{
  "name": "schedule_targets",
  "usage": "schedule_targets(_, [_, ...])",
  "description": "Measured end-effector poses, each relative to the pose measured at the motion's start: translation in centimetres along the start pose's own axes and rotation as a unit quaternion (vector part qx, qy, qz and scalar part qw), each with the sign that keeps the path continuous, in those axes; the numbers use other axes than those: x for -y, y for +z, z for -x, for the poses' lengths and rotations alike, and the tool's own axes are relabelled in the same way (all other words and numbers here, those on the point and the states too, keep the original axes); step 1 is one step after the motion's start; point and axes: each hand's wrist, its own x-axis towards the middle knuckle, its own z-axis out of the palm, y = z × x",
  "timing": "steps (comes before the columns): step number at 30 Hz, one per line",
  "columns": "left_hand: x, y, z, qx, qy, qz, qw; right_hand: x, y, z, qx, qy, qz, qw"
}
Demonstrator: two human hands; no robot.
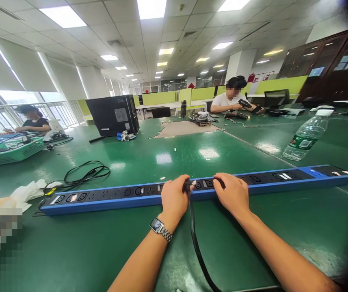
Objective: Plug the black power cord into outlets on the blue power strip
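A long blue power strip with a black socket face lies across the green table in front of me. My left hand is closed around a black plug at the middle of the strip. The thick black cable of that plug runs down toward me. Whether the plug sits fully in a socket cannot be seen. My right hand grips the strip just right of the plug, its fingers bent over the socket face. A watch is on my left wrist.
A coiled black cable lies behind the strip's left part, near crumpled white plastic. A water bottle stands at right. Farther back are a black computer case, a green basket and two people at the table.
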Motion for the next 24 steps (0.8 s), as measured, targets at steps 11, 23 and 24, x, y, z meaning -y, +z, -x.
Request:
schedule_targets(11, [0.2, -0.1, -0.7, 0.031, -0.014, -0.030, 0.999, 0.1, 0.0, 0.0, 0.000, -0.002, 0.004, 1.000])
schedule_targets(23, [0.3, 0.3, -0.5, 0.040, 0.004, -0.069, 0.997, 1.3, -1.0, -0.6, 0.015, 0.073, -0.056, 0.996])
schedule_targets(24, [0.3, 0.3, -0.3, 0.040, 0.010, -0.074, 0.996, 2.2, -1.4, -0.8, 0.023, 0.097, -0.069, 0.993])
